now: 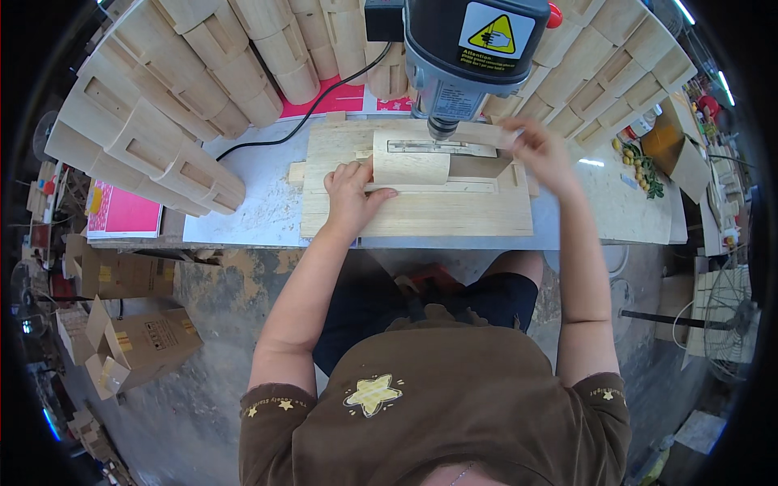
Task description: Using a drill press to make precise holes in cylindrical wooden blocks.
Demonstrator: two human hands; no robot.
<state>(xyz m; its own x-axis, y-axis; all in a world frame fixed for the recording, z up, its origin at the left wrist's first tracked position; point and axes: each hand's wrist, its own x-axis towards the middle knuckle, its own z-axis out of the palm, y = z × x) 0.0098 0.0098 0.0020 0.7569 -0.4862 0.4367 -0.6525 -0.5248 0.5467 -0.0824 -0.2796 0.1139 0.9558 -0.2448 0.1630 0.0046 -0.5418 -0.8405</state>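
Observation:
A pale, rounded wooden piece [411, 168] lies on its side on a flat wooden board [421, 223], with a long narrow slot along its top and a gap at its right part. My left hand [354, 194] holds its left end, fingers bent against the end and thumb stretched along the near edge. My right hand [539, 154] is raised by the right end of the piece. Its fingers look bent but are smeared by motion, so what they hold cannot be told. Just beyond the slot hangs the chuck [442, 127] of a bench drill press [470, 57].
Rows of stacked rounded wooden pieces [174, 105] stand behind the board, left and right. A black cable [304, 117] crosses the white tabletop [251, 215]. Cardboard boxes [150, 344] sit on the floor at left. A fan [729, 324] stands at right.

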